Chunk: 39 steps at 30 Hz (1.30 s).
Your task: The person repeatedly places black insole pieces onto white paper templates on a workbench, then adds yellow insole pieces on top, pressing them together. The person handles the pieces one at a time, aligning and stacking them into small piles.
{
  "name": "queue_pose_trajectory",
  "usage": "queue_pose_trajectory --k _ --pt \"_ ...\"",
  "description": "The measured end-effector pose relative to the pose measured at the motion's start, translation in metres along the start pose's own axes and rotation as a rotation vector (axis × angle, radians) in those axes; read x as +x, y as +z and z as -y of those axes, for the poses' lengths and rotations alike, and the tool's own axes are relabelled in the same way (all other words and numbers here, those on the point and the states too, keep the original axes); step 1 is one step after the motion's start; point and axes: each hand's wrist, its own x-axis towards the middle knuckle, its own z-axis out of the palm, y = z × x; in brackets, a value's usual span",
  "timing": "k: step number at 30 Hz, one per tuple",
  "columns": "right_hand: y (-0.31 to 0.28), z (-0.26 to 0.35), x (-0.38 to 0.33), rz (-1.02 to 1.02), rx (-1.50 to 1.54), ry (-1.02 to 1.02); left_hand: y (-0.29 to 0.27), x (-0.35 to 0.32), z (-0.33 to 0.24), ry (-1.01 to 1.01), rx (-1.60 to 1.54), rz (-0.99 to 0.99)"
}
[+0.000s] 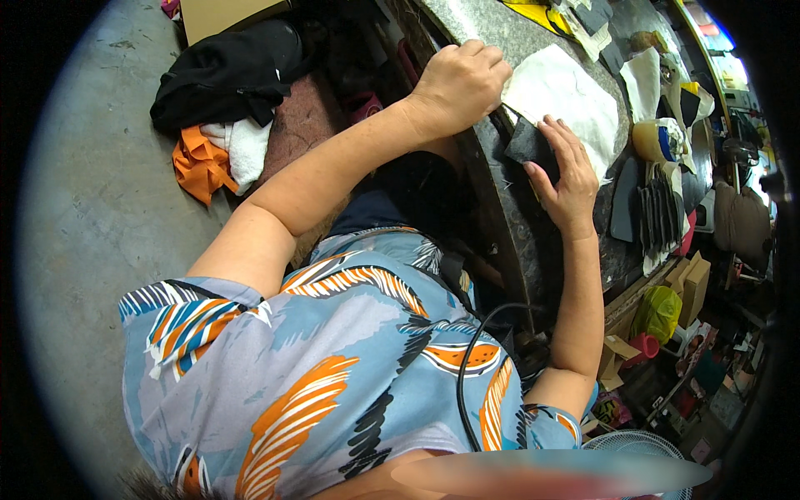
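My left hand (464, 90) is curled into a fist at the near edge of the workbench, beside the corner of a white sheet of cloth or paper (571, 92). What its fingers hold, if anything, is hidden. My right hand (567, 171) lies on the bench with thumb and fingers apart. Under and between its thumb and fingers shows a small dark grey flat piece (528, 143), which rests against the white sheet's near edge. The sheet has a ragged, uneven outline.
Right of the sheet are a yellowish round container (654, 140) and a row of dark grey pieces (658, 215). Yellow-and-black material (540, 15) lies at the far edge. A black bag (229, 77) and orange cloth (200, 165) sit at left; a black cable (463, 379) crosses my front.
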Motion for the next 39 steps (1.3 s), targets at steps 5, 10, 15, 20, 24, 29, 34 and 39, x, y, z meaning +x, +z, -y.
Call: queue_pose_trajectory --k 5,10,15,20,24,29,34,39 --pt "-0.001 0.001 0.001 0.007 0.016 0.005 -0.002 0.008 0.016 0.222 -0.123 -0.056" --pt "-0.003 0.002 0.001 -0.005 0.032 0.007 -0.004 0.018 0.037 0.276 -0.288 0.165" --pt "-0.005 0.001 0.001 -0.014 0.043 -0.014 0.001 0.03 0.055 0.272 -0.55 0.266" --pt "-0.003 0.001 -0.001 -0.031 0.049 -0.008 -0.004 0.036 0.052 -0.189 -0.495 0.119" --pt "-0.004 0.003 -0.001 -0.018 0.067 0.032 0.0 0.039 0.021 0.028 -0.599 -0.012" --pt "-0.029 0.006 0.01 0.071 0.552 0.217 0.037 0.08 0.036 -0.034 -0.082 0.029" --pt "-0.055 -0.012 0.048 0.004 0.228 0.039 0.067 0.1 0.053 -0.199 -0.024 0.225" --pt "-0.023 -0.061 0.12 -0.013 0.118 0.096 0.073 0.096 0.057 -0.004 -0.031 0.128"
